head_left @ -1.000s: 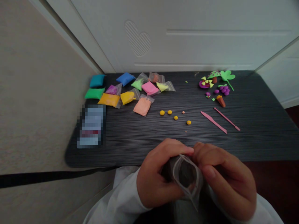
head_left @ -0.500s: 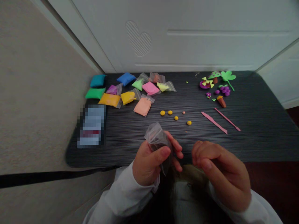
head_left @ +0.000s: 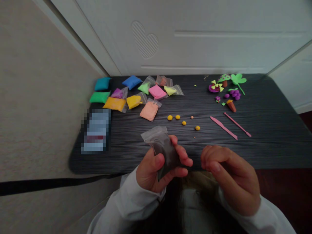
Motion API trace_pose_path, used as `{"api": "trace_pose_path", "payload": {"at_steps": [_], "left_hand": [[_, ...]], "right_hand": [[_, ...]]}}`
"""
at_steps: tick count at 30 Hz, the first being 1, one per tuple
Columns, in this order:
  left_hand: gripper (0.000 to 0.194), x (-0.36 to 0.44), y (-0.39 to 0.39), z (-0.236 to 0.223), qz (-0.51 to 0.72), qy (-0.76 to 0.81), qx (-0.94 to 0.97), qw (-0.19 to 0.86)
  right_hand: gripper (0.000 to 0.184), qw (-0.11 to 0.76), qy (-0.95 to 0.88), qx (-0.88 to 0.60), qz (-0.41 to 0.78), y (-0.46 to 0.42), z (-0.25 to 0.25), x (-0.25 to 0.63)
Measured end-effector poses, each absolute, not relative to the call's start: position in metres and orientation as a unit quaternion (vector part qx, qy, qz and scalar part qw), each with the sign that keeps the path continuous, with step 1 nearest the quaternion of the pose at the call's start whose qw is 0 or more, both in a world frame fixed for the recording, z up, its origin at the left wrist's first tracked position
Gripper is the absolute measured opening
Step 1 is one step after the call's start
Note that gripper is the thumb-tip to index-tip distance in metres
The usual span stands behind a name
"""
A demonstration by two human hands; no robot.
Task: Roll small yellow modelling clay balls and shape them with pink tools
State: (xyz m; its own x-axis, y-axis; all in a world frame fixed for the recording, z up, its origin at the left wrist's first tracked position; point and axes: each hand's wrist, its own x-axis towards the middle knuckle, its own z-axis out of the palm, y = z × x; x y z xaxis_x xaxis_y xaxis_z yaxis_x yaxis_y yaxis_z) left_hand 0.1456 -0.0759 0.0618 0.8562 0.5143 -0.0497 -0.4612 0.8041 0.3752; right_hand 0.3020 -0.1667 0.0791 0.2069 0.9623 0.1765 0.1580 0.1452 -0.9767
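Observation:
My left hand (head_left: 156,167) grips a small clear plastic bag with dark clay (head_left: 162,148) inside, held over the near edge of the dark table (head_left: 268,130). My right hand (head_left: 231,178) hovers just to its right with fingers curled and pinched together; what they hold, if anything, is hidden. Several small yellow clay balls (head_left: 177,117) lie on the table just beyond the hands. Both arms wear white sleeves.
Several bags of coloured clay (head_left: 136,96) lie at the table's back left. Two pink modelling tools (head_left: 223,128) rest at centre right. Finished clay figures (head_left: 227,87) stand at back right. A blurred flat object (head_left: 95,130) lies at the left edge. A white door (head_left: 195,35) stands behind.
The hands parted: both were at the bag's open mouth, now my left hand alone holds the bag, raised and tilted leftward. My right hand drew away to the right.

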Motion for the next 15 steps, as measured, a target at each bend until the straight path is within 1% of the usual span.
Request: {"api": "trace_pose_path", "payload": {"at_steps": [4,6,8,10,11,13,15], "left_hand": [[0.032,0.151,-0.074,0.062,0.275,0.098,0.201,0.935],[0.031,0.152,-0.071,0.063,0.295,0.116,0.234,0.919],[0.031,0.153,-0.069,0.062,0.311,0.140,0.280,0.897],[0.031,0.152,-0.068,0.060,0.319,0.162,0.323,0.876],[0.030,0.151,-0.067,0.059,0.321,0.172,0.339,0.867],[0.029,0.151,-0.066,0.057,0.329,0.190,0.368,0.849],[0.030,0.150,-0.066,0.054,0.338,0.211,0.400,0.825]], "right_hand": [[0.009,0.551,-0.520,-0.550,0.352,-0.168,0.080,0.301],[0.009,0.526,-0.537,-0.572,0.328,-0.167,0.078,0.307],[0.007,0.462,-0.561,-0.634,0.261,-0.165,0.074,0.322],[0.007,0.366,-0.553,-0.736,0.137,-0.161,0.065,0.347],[0.011,0.320,-0.517,-0.792,0.059,-0.158,0.060,0.364],[0.022,0.266,-0.463,-0.845,0.010,-0.154,0.048,0.398],[0.029,0.215,-0.420,-0.881,-0.028,-0.150,0.038,0.428]]}}
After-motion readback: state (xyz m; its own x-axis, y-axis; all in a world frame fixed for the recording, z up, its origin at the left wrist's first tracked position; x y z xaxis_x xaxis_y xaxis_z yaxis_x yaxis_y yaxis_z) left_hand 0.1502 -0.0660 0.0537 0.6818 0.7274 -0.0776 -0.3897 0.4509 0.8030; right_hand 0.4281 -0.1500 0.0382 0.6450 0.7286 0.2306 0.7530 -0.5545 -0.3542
